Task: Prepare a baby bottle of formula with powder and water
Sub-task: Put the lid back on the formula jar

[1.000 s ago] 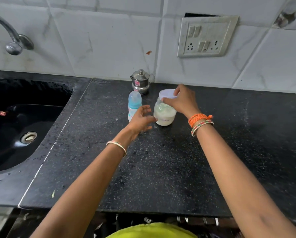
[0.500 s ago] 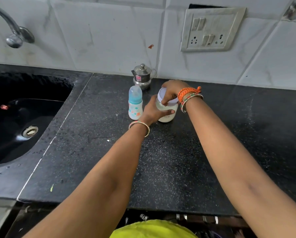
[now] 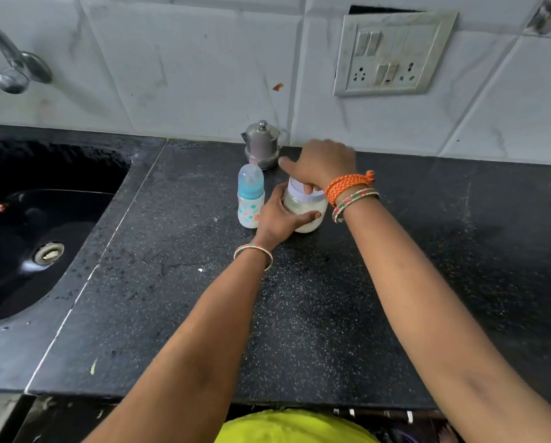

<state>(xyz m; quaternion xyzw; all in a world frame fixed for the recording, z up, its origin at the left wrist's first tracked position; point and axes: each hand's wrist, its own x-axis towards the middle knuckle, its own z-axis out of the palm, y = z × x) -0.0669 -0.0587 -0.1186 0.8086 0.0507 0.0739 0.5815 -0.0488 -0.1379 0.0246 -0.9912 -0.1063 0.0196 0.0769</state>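
Standing upright near the back of the black speckled desk, the powder jar is held by both hands. The left hand wraps the jar's side, thumb lying across the front of the glass and fingers curled round the far side. The right hand comes down from above, fingers bent over the pale lid, with the forefinger stretched out toward the left. Whether the lid is tight or loosened cannot be told.

Just beside the jar, on its left, the baby bottle stands upright with its blue cap on, touching or nearly touching the left hand. Behind both, against the tiled wall, stands a small steel pot with a lid and handle, near the right forefinger.

To the left, a seam line in the desk marks where the sink surround starts; the basin drops away well apart from the jar, with the tap above it. A switch plate sits on the wall above and to the right. The desk lies bare from the jar forward to its front edge and out to the right, crossed only by the two forearms.
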